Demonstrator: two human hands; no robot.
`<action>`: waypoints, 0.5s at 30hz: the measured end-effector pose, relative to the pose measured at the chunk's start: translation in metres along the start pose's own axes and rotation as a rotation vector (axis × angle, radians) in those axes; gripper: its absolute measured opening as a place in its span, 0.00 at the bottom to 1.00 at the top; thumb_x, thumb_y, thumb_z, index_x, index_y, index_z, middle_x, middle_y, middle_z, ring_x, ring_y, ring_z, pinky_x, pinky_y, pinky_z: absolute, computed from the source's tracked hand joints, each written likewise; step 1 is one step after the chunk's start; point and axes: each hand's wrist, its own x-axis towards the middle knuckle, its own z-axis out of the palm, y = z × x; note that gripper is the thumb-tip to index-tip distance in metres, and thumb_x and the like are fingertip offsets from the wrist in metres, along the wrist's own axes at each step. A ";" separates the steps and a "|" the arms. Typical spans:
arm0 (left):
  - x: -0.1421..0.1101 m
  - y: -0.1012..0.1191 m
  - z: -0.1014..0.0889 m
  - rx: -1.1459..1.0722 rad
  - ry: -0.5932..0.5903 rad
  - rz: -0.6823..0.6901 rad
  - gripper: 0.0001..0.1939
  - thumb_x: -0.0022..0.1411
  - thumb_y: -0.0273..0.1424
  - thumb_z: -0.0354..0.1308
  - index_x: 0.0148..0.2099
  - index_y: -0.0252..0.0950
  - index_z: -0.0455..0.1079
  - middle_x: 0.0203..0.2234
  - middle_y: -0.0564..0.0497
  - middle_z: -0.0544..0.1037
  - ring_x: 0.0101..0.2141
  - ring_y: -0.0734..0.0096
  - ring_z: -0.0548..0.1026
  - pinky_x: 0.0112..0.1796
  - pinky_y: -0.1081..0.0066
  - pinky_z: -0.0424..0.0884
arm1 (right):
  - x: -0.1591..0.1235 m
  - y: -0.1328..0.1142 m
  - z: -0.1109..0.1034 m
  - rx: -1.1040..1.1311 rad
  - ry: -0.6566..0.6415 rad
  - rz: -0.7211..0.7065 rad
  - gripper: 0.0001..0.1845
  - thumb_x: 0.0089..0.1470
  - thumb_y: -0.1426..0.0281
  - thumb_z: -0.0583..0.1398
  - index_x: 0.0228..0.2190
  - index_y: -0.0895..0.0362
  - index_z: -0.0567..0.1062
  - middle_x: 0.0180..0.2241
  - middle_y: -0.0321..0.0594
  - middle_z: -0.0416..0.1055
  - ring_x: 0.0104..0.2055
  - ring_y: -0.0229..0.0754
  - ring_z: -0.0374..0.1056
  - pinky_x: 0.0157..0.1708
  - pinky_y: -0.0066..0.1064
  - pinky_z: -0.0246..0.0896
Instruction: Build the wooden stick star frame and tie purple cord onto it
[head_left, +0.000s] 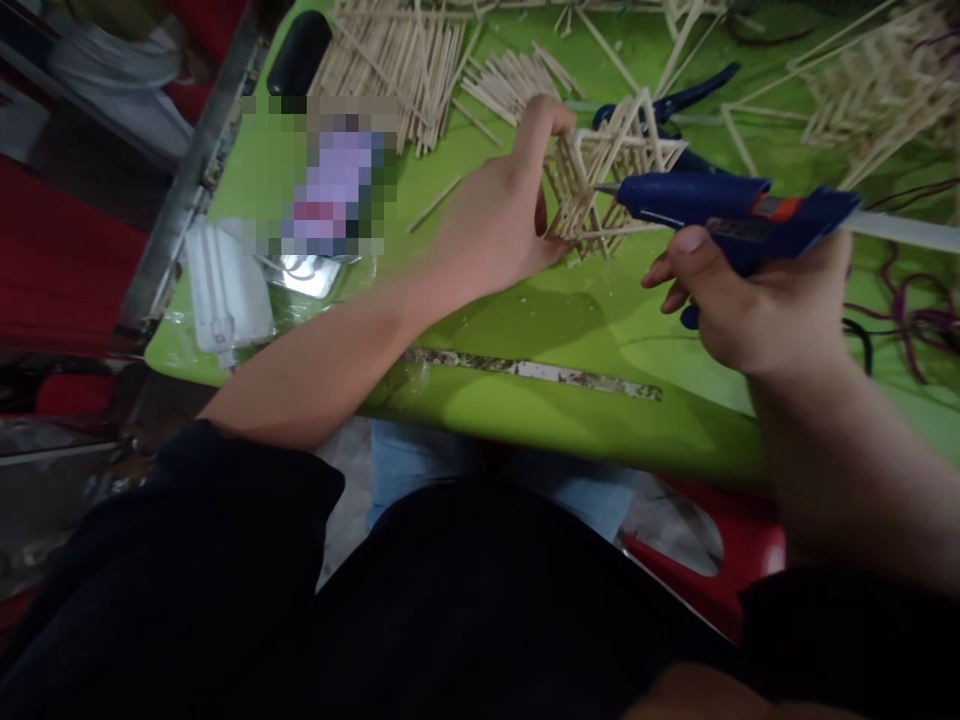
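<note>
My left hand (502, 205) grips the left side of a small lattice frame of thin wooden sticks (600, 170), thumb and fingers closed around its edge. A blue hot glue gun (720, 210) is in my right hand (757, 290), its metal nozzle pointing left at the frame's front. A white glue stick (900, 228) juts from the gun's rear. Whether the nozzle touches the wood I cannot tell. Behind the frame lie dark blue-handled pliers (697, 95), partly hidden by it.
Loose sticks (397, 60) lie in piles at the back of the green table (540, 430). A larger stick structure (877, 90) stands back right, near purple cord (911, 310). To the left are a blurred-out phone (334, 185), a white device (229, 285) and a black case (300, 55).
</note>
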 end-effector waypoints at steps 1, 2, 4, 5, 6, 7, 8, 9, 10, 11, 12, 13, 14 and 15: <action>0.000 -0.001 0.000 0.005 0.000 -0.002 0.38 0.66 0.21 0.68 0.72 0.38 0.57 0.35 0.52 0.81 0.30 0.63 0.76 0.30 0.60 0.61 | 0.000 0.000 0.000 0.006 0.004 -0.001 0.15 0.61 0.58 0.79 0.35 0.56 0.86 0.28 0.42 0.82 0.23 0.41 0.75 0.18 0.32 0.69; -0.001 -0.001 -0.001 0.004 -0.003 -0.009 0.38 0.66 0.21 0.69 0.72 0.39 0.56 0.35 0.53 0.81 0.30 0.63 0.76 0.30 0.60 0.61 | 0.000 -0.001 0.001 0.014 0.010 -0.002 0.16 0.60 0.58 0.79 0.36 0.56 0.87 0.28 0.42 0.82 0.23 0.41 0.75 0.18 0.32 0.70; -0.001 -0.001 -0.002 -0.016 -0.010 -0.024 0.37 0.68 0.24 0.70 0.72 0.43 0.56 0.36 0.53 0.82 0.31 0.63 0.76 0.31 0.61 0.61 | 0.000 -0.002 0.001 0.030 0.015 0.006 0.17 0.59 0.57 0.80 0.37 0.56 0.87 0.28 0.42 0.82 0.24 0.40 0.76 0.18 0.32 0.71; -0.001 -0.001 -0.003 -0.033 -0.013 -0.031 0.37 0.69 0.26 0.70 0.71 0.44 0.56 0.36 0.53 0.82 0.31 0.62 0.76 0.31 0.60 0.61 | -0.001 -0.003 0.001 0.033 0.014 0.011 0.17 0.59 0.56 0.80 0.37 0.56 0.87 0.29 0.42 0.82 0.24 0.40 0.75 0.19 0.32 0.70; -0.001 0.000 -0.004 -0.052 -0.012 -0.037 0.36 0.69 0.27 0.71 0.70 0.44 0.57 0.36 0.52 0.82 0.31 0.62 0.76 0.31 0.60 0.61 | -0.001 -0.004 0.001 0.030 0.010 0.015 0.18 0.59 0.55 0.80 0.37 0.56 0.87 0.29 0.42 0.82 0.23 0.40 0.75 0.19 0.32 0.70; -0.001 0.001 -0.005 -0.071 -0.010 -0.044 0.35 0.69 0.28 0.71 0.70 0.44 0.57 0.35 0.52 0.82 0.31 0.62 0.76 0.31 0.59 0.61 | -0.002 -0.006 0.001 0.023 0.011 0.014 0.18 0.60 0.55 0.80 0.37 0.55 0.87 0.28 0.41 0.82 0.23 0.40 0.74 0.19 0.33 0.69; 0.000 0.002 -0.005 -0.091 -0.011 -0.057 0.35 0.69 0.29 0.71 0.69 0.44 0.57 0.35 0.53 0.82 0.31 0.62 0.76 0.31 0.58 0.61 | -0.002 -0.007 0.000 0.010 0.004 0.017 0.18 0.62 0.54 0.79 0.38 0.54 0.87 0.29 0.41 0.82 0.24 0.41 0.74 0.19 0.34 0.70; 0.000 0.003 -0.006 -0.114 -0.012 -0.077 0.35 0.68 0.30 0.72 0.69 0.44 0.58 0.34 0.53 0.81 0.31 0.62 0.76 0.32 0.58 0.62 | -0.003 -0.009 0.000 -0.008 -0.007 0.023 0.17 0.64 0.53 0.78 0.39 0.53 0.87 0.30 0.41 0.83 0.25 0.42 0.75 0.21 0.35 0.71; 0.001 0.004 -0.006 -0.144 -0.015 -0.103 0.35 0.68 0.32 0.74 0.68 0.45 0.58 0.34 0.54 0.81 0.31 0.62 0.76 0.32 0.57 0.63 | -0.004 -0.010 -0.001 -0.022 -0.011 0.028 0.16 0.65 0.52 0.77 0.39 0.52 0.87 0.31 0.41 0.83 0.26 0.42 0.76 0.22 0.36 0.72; 0.001 0.004 -0.007 -0.183 -0.018 -0.132 0.36 0.67 0.35 0.76 0.67 0.46 0.58 0.33 0.55 0.81 0.31 0.63 0.77 0.33 0.57 0.64 | -0.003 -0.010 -0.001 -0.027 -0.012 0.029 0.17 0.66 0.52 0.77 0.39 0.52 0.87 0.31 0.41 0.83 0.26 0.43 0.76 0.22 0.37 0.73; 0.002 0.004 -0.007 -0.231 -0.021 -0.158 0.37 0.66 0.38 0.78 0.66 0.48 0.59 0.33 0.56 0.82 0.32 0.63 0.77 0.33 0.57 0.65 | -0.003 -0.009 -0.001 -0.019 0.000 0.021 0.19 0.65 0.50 0.77 0.38 0.52 0.86 0.31 0.42 0.83 0.26 0.43 0.76 0.21 0.37 0.73; 0.003 0.004 -0.007 -0.286 -0.015 -0.180 0.36 0.65 0.39 0.79 0.64 0.49 0.59 0.33 0.56 0.82 0.32 0.63 0.78 0.33 0.56 0.66 | -0.001 -0.007 0.000 -0.001 0.024 0.000 0.22 0.64 0.47 0.78 0.36 0.53 0.86 0.30 0.42 0.83 0.24 0.42 0.75 0.20 0.36 0.72; 0.004 0.003 -0.007 -0.341 -0.009 -0.201 0.36 0.64 0.39 0.80 0.62 0.49 0.60 0.33 0.55 0.82 0.33 0.63 0.79 0.34 0.56 0.66 | 0.001 -0.003 0.000 0.024 0.063 -0.034 0.26 0.62 0.44 0.78 0.35 0.54 0.85 0.29 0.42 0.82 0.23 0.40 0.74 0.19 0.35 0.70; 0.005 0.001 -0.008 -0.390 -0.009 -0.224 0.35 0.63 0.39 0.81 0.61 0.50 0.61 0.33 0.55 0.83 0.34 0.63 0.79 0.34 0.55 0.67 | 0.004 0.001 0.001 0.049 0.111 -0.078 0.30 0.60 0.41 0.78 0.34 0.55 0.84 0.28 0.41 0.82 0.21 0.39 0.72 0.18 0.33 0.68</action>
